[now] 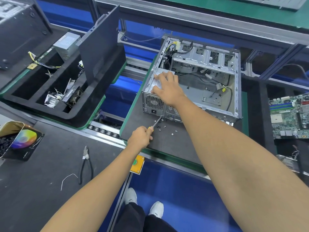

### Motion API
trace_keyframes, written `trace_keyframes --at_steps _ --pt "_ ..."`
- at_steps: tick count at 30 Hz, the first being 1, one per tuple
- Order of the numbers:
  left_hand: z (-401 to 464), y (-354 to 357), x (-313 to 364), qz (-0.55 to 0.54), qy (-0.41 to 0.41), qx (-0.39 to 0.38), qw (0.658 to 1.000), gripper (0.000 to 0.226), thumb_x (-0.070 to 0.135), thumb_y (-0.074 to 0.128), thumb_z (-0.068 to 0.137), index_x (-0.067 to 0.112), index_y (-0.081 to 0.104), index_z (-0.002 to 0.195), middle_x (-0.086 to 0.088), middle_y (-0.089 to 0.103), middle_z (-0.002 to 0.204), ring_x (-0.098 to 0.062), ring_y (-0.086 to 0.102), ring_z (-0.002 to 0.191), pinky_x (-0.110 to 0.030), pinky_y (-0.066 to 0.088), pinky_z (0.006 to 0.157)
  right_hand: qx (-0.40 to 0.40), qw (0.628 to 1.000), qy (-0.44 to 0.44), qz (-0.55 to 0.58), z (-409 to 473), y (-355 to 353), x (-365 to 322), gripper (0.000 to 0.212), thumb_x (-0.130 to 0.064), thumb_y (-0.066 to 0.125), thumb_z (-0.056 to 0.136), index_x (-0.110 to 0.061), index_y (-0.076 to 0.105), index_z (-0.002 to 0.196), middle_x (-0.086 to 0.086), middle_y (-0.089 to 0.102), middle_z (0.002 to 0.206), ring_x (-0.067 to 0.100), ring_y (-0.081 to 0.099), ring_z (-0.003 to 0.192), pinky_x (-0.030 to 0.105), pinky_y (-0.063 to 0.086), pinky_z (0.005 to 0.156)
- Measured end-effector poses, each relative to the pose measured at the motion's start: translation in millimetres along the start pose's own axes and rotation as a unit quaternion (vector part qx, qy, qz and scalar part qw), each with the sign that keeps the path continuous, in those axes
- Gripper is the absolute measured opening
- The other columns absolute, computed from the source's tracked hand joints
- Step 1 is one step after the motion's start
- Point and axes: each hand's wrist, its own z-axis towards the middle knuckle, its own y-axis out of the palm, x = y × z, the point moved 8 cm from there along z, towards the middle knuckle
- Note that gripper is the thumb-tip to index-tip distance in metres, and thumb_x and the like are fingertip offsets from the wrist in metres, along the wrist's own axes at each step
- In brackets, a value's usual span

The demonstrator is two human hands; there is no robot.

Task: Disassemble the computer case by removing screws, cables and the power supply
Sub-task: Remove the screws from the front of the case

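An open grey computer case (pixel 234 84) lies on its side on a dark pallet mat (pixel 137 124). The power supply (pixel 153 102) sits in its near left corner, with a bundle of cables (pixel 168 52) behind it. My right hand (pixel 167 88) lies flat on top of the power supply, fingers spread. My left hand (pixel 141 136) grips a yellow-handled screwdriver (pixel 156 123) whose tip touches the case's rear face near the bottom. Several loose screws (pixel 164 128) lie on the mat beside the tip.
A black foam tray (pixel 55 113) at left holds removed parts, another power supply (pixel 66 44) and a leaning side panel (pixel 100 47). Side cutters (pixel 86 163) and a coloured box (pixel 21 139) lie on the near bench. A motherboard (pixel 291 114) is at right, a yellow button box (pixel 137 164) below.
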Motion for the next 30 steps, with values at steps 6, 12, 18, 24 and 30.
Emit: trace_keyframes --at_steps 6,12,18,24,30 --pt "-3 -3 3 0.003 0.017 0.012 1.0 0.046 0.046 0.077 0.088 0.019 0.045 0.107 -0.003 0.062 0.099 -0.024 0.066 0.09 -0.044 0.057 0.083 -0.002 1.0 0.0 -0.003 0 0 0 0.055 -0.043 0.05 0.096 -0.028 0.04 0.149 0.003 0.031 0.149 0.024 0.019 0.141 0.049 0.038 0.109" --pt "-2 -7 5 0.044 0.018 0.018 0.999 0.032 0.053 0.057 0.1 0.021 0.052 0.095 0.003 0.074 0.082 -0.018 0.073 0.074 -0.046 0.057 0.087 -0.002 1.0 0.001 -0.005 0 2 1 0.055 -0.043 0.049 0.096 -0.028 0.04 0.148 0.003 0.031 0.149 0.024 0.018 0.141 0.05 0.039 0.108" --pt "1 -1 9 0.03 0.039 0.005 0.999 0.039 0.052 0.05 0.103 0.013 0.053 0.099 -0.013 0.067 0.104 -0.036 0.065 0.096 -0.046 0.052 0.083 0.001 1.0 -0.002 0.0 0 2 2 0.055 -0.044 0.049 0.096 -0.028 0.041 0.148 0.003 0.03 0.15 0.023 0.018 0.142 0.049 0.038 0.109" --pt "2 -14 3 0.02 0.026 0.044 0.999 0.046 0.049 0.083 0.081 0.022 0.048 0.098 -0.002 0.068 0.091 -0.027 0.07 0.085 -0.05 0.06 0.079 0.0 1.0 0.0 -0.007 1 1 1 0.055 -0.044 0.049 0.096 -0.028 0.04 0.148 0.003 0.03 0.15 0.024 0.018 0.142 0.05 0.039 0.108" --pt "3 -3 9 0.028 0.02 -0.009 0.999 0.041 0.053 0.047 0.103 0.014 0.057 0.093 0.001 0.074 0.082 -0.027 0.073 0.077 -0.053 0.06 0.085 0.001 1.0 0.002 -0.004 0 1 1 0.055 -0.043 0.049 0.096 -0.028 0.041 0.148 0.002 0.03 0.151 0.024 0.017 0.142 0.051 0.041 0.107"
